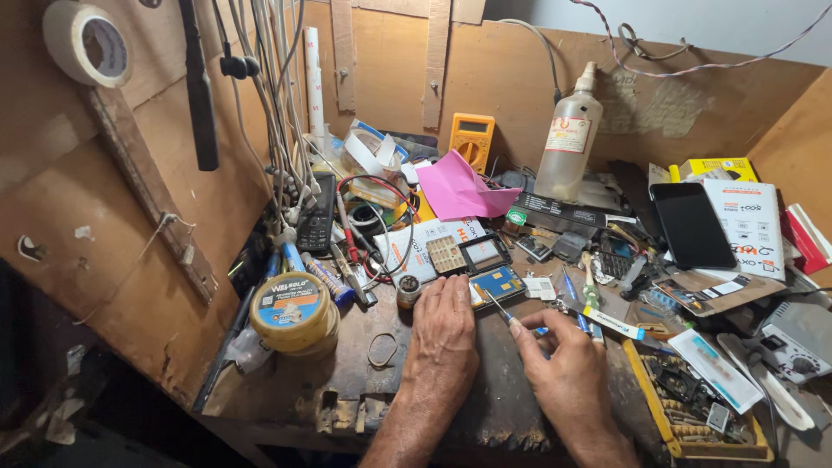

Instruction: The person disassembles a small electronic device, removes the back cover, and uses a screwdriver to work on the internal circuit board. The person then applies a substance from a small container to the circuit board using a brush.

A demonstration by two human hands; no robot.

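Cluttered wooden workbench (347, 381), seen from above. Left hand (444, 334) lay flat, palm down, fingers pressed together, fingertips resting on the near-left edge of a small blue circuit board (497, 283) at bench centre. Right hand (568, 368) pinched a thin metal tool, probably tweezers (497, 305), between thumb and forefinger; its tip met the board's near edge.

Just beyond the board lay a grey keypad (447, 254) and a small phone frame with screen (485, 252). To the left stood a round yellow tin (291, 312), with a rubber band (382, 348) lying near it. Farther back were a pink sheet of paper (459, 189), a yellow multimeter (471, 139) and a clear plastic bottle (568, 139). A dark phone (691, 224) lay at far right.

Judgement: the board looked light, thin, rigid and fragile, and would skid easily on the bench. Best held down or gripped by its bare edges, clear of components; the tweezers by their mid-shank.
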